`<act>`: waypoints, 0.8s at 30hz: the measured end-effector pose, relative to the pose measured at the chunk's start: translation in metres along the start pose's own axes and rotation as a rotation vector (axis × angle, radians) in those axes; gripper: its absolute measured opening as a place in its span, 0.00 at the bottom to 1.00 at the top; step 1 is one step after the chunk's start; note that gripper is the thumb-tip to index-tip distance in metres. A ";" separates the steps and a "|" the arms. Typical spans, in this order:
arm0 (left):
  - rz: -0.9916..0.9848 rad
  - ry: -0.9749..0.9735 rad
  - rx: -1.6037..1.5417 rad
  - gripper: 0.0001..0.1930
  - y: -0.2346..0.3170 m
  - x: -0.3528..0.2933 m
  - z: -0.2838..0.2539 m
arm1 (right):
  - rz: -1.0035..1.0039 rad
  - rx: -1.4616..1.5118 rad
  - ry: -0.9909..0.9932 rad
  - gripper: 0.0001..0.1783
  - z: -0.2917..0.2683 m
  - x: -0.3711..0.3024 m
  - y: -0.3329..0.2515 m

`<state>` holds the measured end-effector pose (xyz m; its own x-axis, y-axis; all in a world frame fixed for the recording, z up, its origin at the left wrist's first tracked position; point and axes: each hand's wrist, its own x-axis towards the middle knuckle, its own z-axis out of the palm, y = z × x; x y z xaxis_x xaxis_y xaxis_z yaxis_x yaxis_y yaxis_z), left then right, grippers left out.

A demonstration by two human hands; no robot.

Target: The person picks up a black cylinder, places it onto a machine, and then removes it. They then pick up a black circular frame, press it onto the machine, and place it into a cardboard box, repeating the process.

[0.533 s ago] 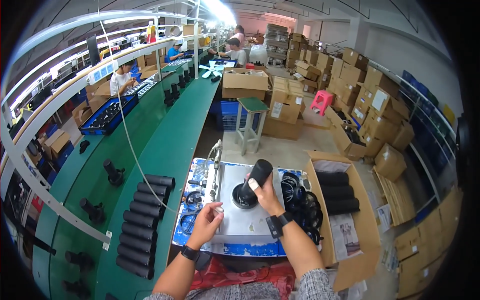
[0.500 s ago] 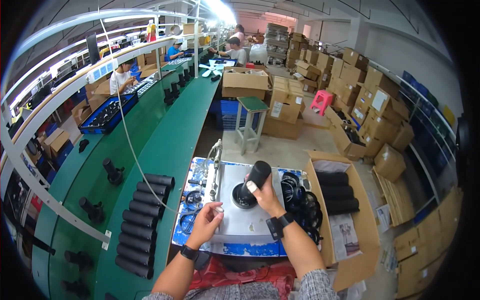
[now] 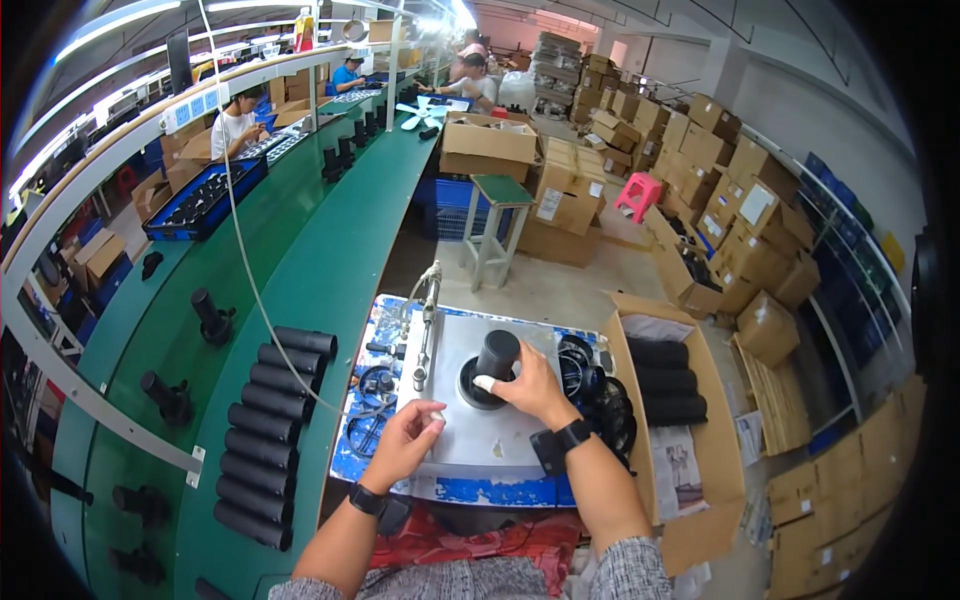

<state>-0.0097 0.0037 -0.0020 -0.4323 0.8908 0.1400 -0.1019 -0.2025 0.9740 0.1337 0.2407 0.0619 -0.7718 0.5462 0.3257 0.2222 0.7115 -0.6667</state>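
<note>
The right hand [image 3: 535,388] is gripping a black tube [image 3: 497,352].
The tube is standing in a ring [image 3: 478,400], ahead and right of the left hand [image 3: 405,440], which is curling narrowly (whether around anything, I cannot tell); the tube's lower end is hiding inside.

A: Room?
B: Grey floor [image 3: 566,284], pale wall [image 3: 815,125], bright ceiling light [image 3: 463,14].
A: Furniture?
B: Long green bench [image 3: 350,230], pink stool [image 3: 638,193], green-topped stool [image 3: 503,190] beside cardboard boxes [image 3: 570,185]; more piled right.
</note>
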 end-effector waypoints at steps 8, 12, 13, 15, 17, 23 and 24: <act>-0.001 -0.021 0.045 0.13 -0.001 0.002 -0.002 | 0.139 0.221 0.132 0.36 0.015 -0.008 -0.005; 0.086 0.017 -0.002 0.11 0.006 0.004 -0.005 | 0.166 0.017 0.115 0.35 0.016 -0.013 -0.005; 0.135 0.040 -0.023 0.11 0.010 0.006 -0.008 | 0.164 0.020 0.115 0.35 0.016 -0.014 -0.003; 0.250 0.107 0.243 0.11 0.014 0.026 -0.035 | 0.090 0.040 0.093 0.35 0.011 -0.015 0.004; 0.363 0.179 0.505 0.11 0.014 0.056 -0.067 | 0.053 0.045 0.083 0.35 0.009 -0.017 0.010; 0.197 0.052 1.292 0.13 -0.045 0.120 -0.152 | 0.079 0.123 0.112 0.38 0.019 -0.016 -0.012; 0.204 0.057 1.294 0.13 -0.050 0.125 -0.156 | 0.124 0.140 0.126 0.38 0.022 -0.018 -0.016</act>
<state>-0.1979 0.0615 -0.0611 -0.3777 0.8660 0.3276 0.8840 0.2320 0.4059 0.1309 0.2103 0.0518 -0.6610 0.6828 0.3112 0.2187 0.5720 -0.7906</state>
